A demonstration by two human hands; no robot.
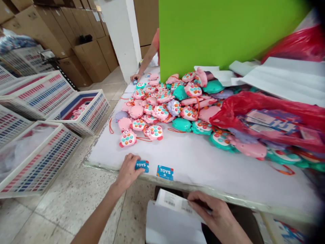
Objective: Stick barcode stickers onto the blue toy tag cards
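Observation:
My left hand is closed on a small blue card marked "TOYS", thumb and fingers at its left side, by the table's front edge. A second "TOYS" card lies flat just right of it. Low in front of me, below the table edge, my right hand grips the right side of a white sheet of barcode labels; part of its fingers is hidden. Beyond the cards, pink animal-shaped toys with coloured buttons are heaped together with teal ones and a few lilac ones.
A red plastic bag of printed cards rests on the toys at right, near white paper sheets. Another person's hand works at the far end, beside a green panel. Plastic crates stand on the floor at left, cartons behind.

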